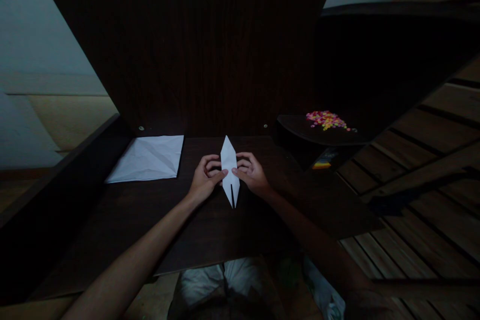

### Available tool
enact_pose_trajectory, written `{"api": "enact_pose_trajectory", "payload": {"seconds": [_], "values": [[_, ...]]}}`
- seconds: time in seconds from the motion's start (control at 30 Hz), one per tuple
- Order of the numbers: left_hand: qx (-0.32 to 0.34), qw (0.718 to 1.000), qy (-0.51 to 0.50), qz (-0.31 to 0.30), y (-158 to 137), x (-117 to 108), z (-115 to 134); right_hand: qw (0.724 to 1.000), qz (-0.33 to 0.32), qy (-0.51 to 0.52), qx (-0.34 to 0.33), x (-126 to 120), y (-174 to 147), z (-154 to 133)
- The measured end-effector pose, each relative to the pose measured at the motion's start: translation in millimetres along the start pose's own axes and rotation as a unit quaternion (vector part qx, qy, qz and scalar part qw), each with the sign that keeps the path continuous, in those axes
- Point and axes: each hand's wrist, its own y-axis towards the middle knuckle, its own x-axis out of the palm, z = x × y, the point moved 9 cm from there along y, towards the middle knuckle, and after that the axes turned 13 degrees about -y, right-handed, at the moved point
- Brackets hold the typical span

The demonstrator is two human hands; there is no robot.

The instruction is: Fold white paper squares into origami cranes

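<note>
A folded white paper (227, 158), a long narrow diamond with a slit up its near half, is held between my two hands over the dark desk. My left hand (208, 176) grips its left edge, thumb on top and fingers curled at the side. On the opposite edge, my right hand (252, 172) pinches it the same way, its thumb also on the front face. The paper's far tip points away from me, and two thin points face me. Fingers behind the paper are partly hidden.
Creased white sheets (150, 157) lie at the desk's left. Small colourful pieces (327, 120) are heaped on a curved shelf (296, 125) at the right. A dark panel (202, 50) rises behind the desk (135, 225), and a low side board (60, 170) borders its left.
</note>
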Motion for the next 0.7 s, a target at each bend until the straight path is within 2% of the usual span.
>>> {"api": "enact_pose_trajectory", "payload": {"seconds": [0.27, 0.5, 0.7], "values": [[0.038, 0.999, 0.035, 0.000, -1.0, 2.0, 7.7, 1.000, -0.010, 0.006, 0.007, 0.8, 1.6, 4.6], [0.011, 0.998, 0.051, -0.018, -1.2, 0.8, -0.2, 0.998, -0.043, 0.050, 0.024, 4.5, 2.4, 8.0], [0.011, 0.998, 0.060, -0.020, -0.1, 1.2, 3.0, 0.999, -0.050, 0.013, 0.014, 6.1, 1.5, 3.1]]}}
